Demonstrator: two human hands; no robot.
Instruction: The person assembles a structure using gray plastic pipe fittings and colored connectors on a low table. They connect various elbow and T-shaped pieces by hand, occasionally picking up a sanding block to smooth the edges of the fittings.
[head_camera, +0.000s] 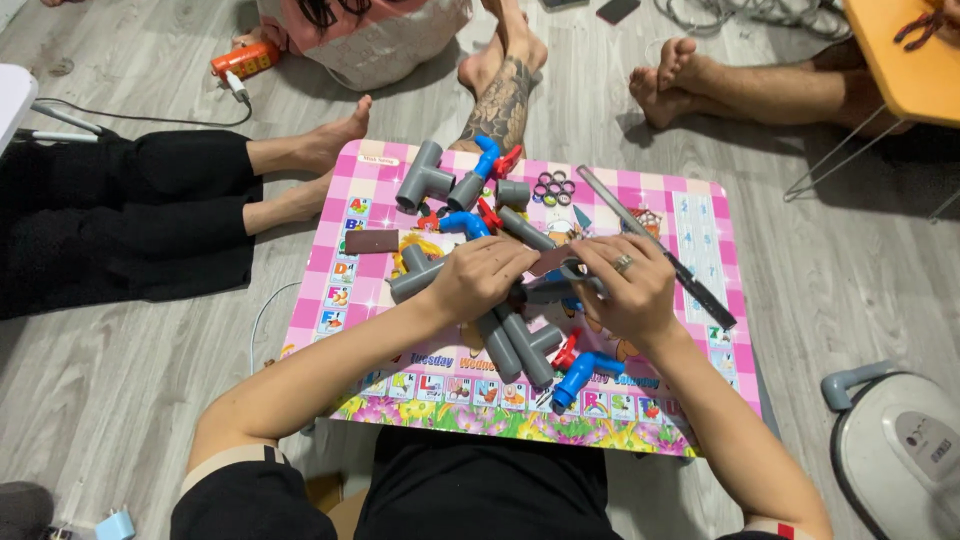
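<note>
Mid-table (690, 215), both hands (560, 280) among pipe fittings (520, 345)

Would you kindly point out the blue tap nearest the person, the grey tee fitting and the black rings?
blue tap (578, 374), head view, its body.
grey tee fitting (423, 177), head view, the junction.
black rings (553, 187), head view, cluster's middle.

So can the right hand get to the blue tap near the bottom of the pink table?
Probably yes. The right hand sits just above the blue tap, which lies bare on the pink table with nothing over it, though the hand's fingers are busy on a grey pipe piece.
</note>
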